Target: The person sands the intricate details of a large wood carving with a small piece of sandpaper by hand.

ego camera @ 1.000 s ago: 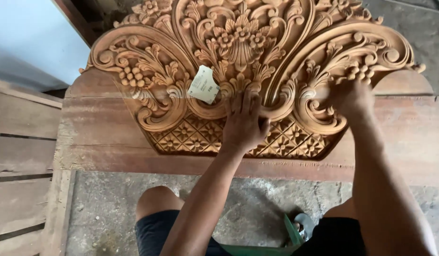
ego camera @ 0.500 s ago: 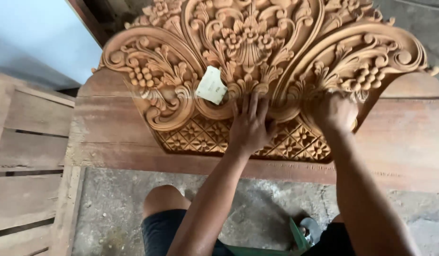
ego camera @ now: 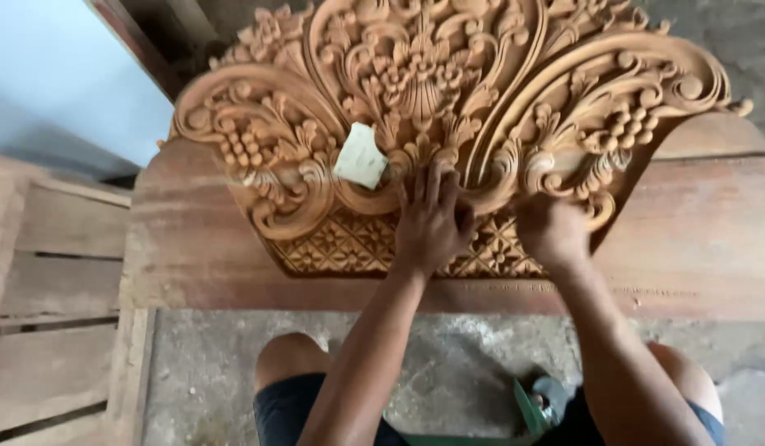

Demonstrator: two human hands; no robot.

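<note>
A large ornate carved wooden panel with scrolls, grape clusters and a lattice base lies on a reddish wooden board. My left hand rests flat with fingers spread on the panel's lower middle, over the lattice. My right hand presses on the carving's lower right scroll, fingers curled against the wood. A small pale folded piece of sandpaper lies on the carving just left of my left hand, apart from it.
A wooden pallet lies at the left. Concrete floor shows below the board, with my knees and dark shorts over it. A green object sits between my legs. A pale wall is at top left.
The view has shifted so the panel sits further right and lower. My right hand has slid down and left along the lower right scroll. My left hand stays on the lattice.
</note>
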